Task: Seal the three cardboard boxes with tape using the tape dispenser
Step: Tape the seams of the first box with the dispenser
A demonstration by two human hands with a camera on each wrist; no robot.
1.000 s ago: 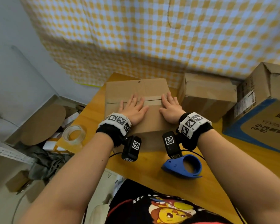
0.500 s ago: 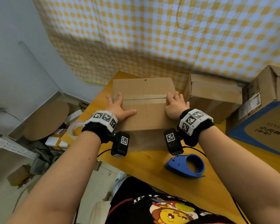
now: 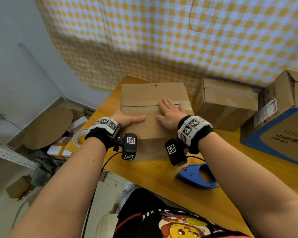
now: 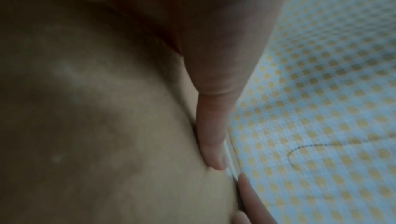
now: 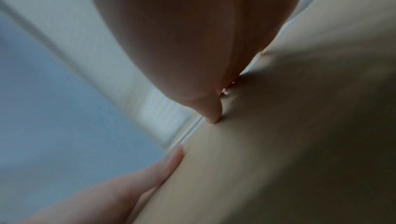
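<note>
A person sits at a wooden table with three cardboard boxes on it. The middle box sits near the far left corner of the table, and its two top flaps are folded shut with a strip of tape over the right part of the crack between them. The left hand holds the near left edge of this box: the thumb lies flat across the top and the other fingers go down the left side, where they are hidden in the head view. The right hand is flat on top of the box with its fingers straight and spread, pressing down on the tape and the flap; it is not grasping anything. In the left wrist view a straight finger lies along the edge of the brown cardboard, and in the right wrist view a fingertip presses on the cardboard, but both views are blurry. A second box stands just to the right of the first one, along the far edge of the table. A bigger box with blue print and a white label sits at the right edge. The blue tape dispenser lies on the table near the front edge, just under the right wrist, and no hand touches it. A roll of clear tape sits on the stuff past the left edge of the table. A yellow and white checked cloth hangs behind the table.
</note>
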